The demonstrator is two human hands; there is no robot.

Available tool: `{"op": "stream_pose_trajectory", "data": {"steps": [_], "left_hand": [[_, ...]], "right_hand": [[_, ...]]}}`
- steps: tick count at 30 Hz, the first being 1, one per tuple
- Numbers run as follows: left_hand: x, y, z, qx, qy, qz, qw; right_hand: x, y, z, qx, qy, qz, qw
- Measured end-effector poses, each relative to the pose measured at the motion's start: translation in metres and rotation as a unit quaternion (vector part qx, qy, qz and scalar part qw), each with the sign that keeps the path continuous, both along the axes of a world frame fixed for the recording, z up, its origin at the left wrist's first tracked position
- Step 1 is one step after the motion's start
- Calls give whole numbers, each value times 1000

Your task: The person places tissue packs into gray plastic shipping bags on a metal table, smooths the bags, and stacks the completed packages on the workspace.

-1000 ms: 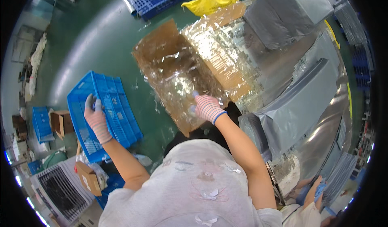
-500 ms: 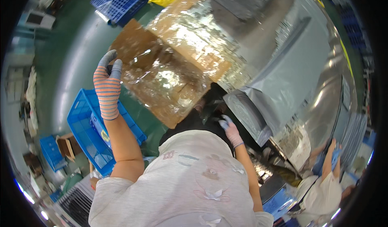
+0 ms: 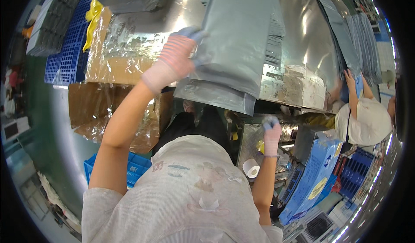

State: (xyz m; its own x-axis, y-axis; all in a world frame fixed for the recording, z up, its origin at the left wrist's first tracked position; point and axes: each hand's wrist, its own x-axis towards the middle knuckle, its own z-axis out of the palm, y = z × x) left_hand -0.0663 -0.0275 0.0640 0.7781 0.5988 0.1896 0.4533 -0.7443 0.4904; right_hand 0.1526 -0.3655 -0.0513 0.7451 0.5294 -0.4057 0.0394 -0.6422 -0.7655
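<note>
The grey foil bag lies flat on the shiny metal worktop, topmost of a loose heap of like bags, its near end hanging just over the edge above a second bag. The left hand, in a striped knit glove, is closed on the bag's left edge near its upper corner, fingers curled over the foil and thumb beneath as far as the view shows. To lift it cleanly, I judge the grip should stay at that corner and the pull run along the bag's length toward the body, so the slick film slides off the bag below instead of dragging it over the edge. Foil of this kind will likely buckle if pinched hard in the middle. The right hand, also gloved, is low and to the right, below the worktop's edge, fingers bent down against a metal fitting; whether it grips anything I cannot tell. A white tape roll sits just below that hand. Left of the left hand stands a cardboard box wrapped in clear film, and beyond it blue plastic crates. Far right of the right hand a co-worker in white reaches onto the same worktop.
</note>
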Motion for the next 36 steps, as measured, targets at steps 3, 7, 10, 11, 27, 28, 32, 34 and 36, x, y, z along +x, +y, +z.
{"op": "stream_pose_trajectory", "data": {"steps": [3,7,10,11,27,28,32,34,36], "left_hand": [[62,-15,-28,93,94,-115,984],[94,-16,-58,155,154,-196,956],[98,-16,-68,155,154,-204,954],[98,-17,-71,158,169,-195,953],[-48,-34,-109,-256,-63,315,912],[-55,-43,-100,-453,-39,345,821],[-83,-97,-91,-729,-197,332,565],[-109,-106,-78,-654,-406,398,499],[-138,-101,-41,-453,-504,552,486]], "right_hand": [[-2,47,-12,117,-84,64,988],[-9,80,-45,-201,-241,137,940],[23,60,-83,-8,94,119,988],[17,67,-71,29,160,119,979],[49,122,-44,256,676,-226,653],[61,115,-60,250,778,-183,547],[52,129,-38,233,600,-174,745],[56,130,-36,237,582,-151,763],[57,132,-37,219,581,-161,767]]}}
